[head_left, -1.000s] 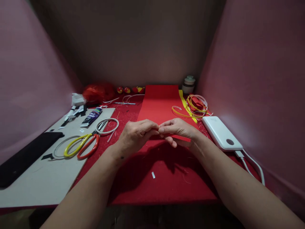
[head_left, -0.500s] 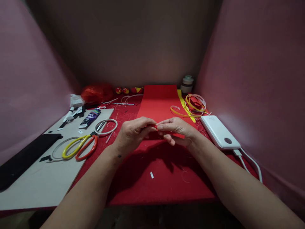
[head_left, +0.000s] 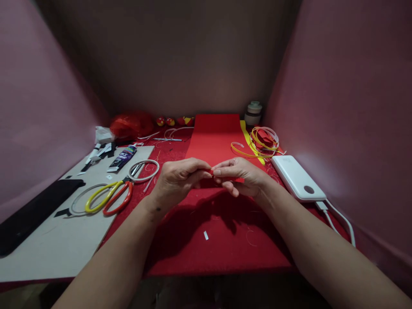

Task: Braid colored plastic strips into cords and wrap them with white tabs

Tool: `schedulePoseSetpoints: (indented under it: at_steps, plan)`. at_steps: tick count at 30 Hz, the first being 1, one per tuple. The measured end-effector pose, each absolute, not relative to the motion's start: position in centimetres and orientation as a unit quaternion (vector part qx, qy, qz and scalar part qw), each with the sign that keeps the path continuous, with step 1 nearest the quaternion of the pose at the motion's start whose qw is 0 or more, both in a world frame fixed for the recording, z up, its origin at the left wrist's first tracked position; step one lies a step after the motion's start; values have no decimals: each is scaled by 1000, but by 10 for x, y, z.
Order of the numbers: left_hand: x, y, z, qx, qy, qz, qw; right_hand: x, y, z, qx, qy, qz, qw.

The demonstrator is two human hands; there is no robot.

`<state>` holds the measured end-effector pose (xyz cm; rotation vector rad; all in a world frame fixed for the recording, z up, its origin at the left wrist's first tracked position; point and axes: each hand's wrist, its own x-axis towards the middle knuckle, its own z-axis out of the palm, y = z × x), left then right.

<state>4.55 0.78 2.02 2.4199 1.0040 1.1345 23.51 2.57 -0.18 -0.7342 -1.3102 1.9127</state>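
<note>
My left hand and my right hand meet above the middle of the red cloth. Thumb and fingers of each pinch a narrow red strip, whose small end shows between the fingertips. Part of the strip passes under my right thumb toward the palm; the rest is hidden by fingers. Whether it is paper or foam I cannot tell. Behind the hands lies a red sheet. A small white scrap is on the cloth nearer to me.
Scissors with yellow and red handles lie on a pale board, beside a glue tube and a black case. To the right are coiled yellow strips and a white power bank. A jar stands behind.
The red strip's tail under my right hand shows less now and sits closer to the palm. Both hands keep nearly the same place and pinch.
</note>
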Motion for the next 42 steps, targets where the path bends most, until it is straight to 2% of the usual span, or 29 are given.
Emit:
schedulePoseSetpoints:
  at_steps: [6, 10, 12, 17, 20, 22, 38, 42]
  plan:
    - [49, 4, 20, 757, 363, 450, 304, 236, 24, 1, -258, -512, 743, 346]
    - [48, 9, 16, 751, 366, 448, 317, 234, 24, 3, -283, -506, 730, 362]
    - [47, 13, 12, 788, 365, 422, 261, 233, 24, 2, -303, -501, 722, 368]
    - [47, 20, 3, 887, 327, 326, 0, 230, 23, -3, -343, -507, 692, 382]
    - [47, 20, 1, 891, 327, 310, -55, 230, 23, -3, -340, -517, 691, 373]
    - [47, 18, 4, 884, 331, 329, -29, 230, 22, -1, -329, -515, 703, 365]
    - [54, 5, 20, 672, 388, 486, 401, 234, 24, 2, -260, -494, 758, 338]
    - [57, 5, 18, 647, 391, 498, 424, 233, 26, 1, -257, -483, 758, 356]
